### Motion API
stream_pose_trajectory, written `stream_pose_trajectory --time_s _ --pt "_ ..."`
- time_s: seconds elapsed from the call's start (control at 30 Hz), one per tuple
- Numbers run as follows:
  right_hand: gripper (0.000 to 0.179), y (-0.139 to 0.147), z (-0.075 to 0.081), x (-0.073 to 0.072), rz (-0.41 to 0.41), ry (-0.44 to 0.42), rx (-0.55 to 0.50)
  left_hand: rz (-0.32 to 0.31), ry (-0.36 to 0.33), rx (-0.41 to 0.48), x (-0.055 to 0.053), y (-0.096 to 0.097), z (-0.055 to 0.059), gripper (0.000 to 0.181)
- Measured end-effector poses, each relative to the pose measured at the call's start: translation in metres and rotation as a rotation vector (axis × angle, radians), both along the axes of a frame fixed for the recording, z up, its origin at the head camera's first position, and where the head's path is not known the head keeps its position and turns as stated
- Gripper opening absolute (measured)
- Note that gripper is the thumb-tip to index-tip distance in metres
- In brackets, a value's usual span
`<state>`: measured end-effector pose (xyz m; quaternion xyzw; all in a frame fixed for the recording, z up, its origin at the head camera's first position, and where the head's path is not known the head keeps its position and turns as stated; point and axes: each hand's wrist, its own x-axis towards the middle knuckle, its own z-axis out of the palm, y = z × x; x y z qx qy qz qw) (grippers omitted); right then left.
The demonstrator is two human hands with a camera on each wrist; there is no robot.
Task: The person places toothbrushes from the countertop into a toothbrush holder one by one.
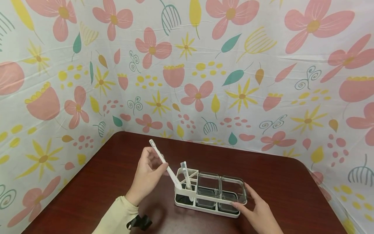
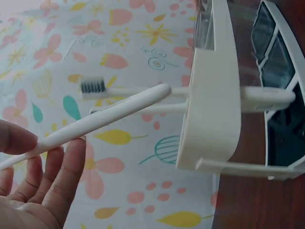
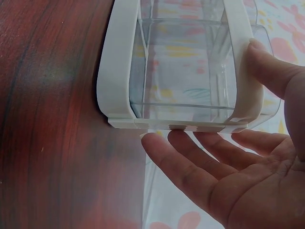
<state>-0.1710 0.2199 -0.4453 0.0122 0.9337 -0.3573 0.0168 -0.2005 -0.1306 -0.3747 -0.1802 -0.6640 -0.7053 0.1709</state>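
My left hand pinches a white toothbrush between thumb and fingers. The brush slants, its head end up and its handle end right by the left side of a white toothbrush holder. In the left wrist view, the handle overlaps two toothbrushes standing in the holder; one has dark bristles. Around the holder's right end is my right hand, thumb on the front rail and fingers at the side. Two clear cups sit in the holder's middle and right slots.
The holder stands on a dark red-brown wooden table. Behind and to the sides hangs a white cloth with pink, yellow and green floral prints. A black strap piece is on the left wrist.
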Motion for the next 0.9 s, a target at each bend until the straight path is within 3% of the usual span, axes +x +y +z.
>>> stream_pose_trajectory --time_s 0.5,0.67,0.9 --pt "0.096 0.001 -0.001 0.002 0.000 0.017 -0.020 -0.041 0.123 0.027 0.000 0.019 -0.015 0.037" --pt "0.095 0.002 -0.002 0.002 0.003 0.037 -0.019 -0.034 0.150 -0.030 0.000 0.023 -0.019 0.035" --pt "0.095 0.003 -0.001 0.002 0.008 0.053 -0.011 -0.081 0.157 -0.117 -0.001 0.026 -0.024 0.031"
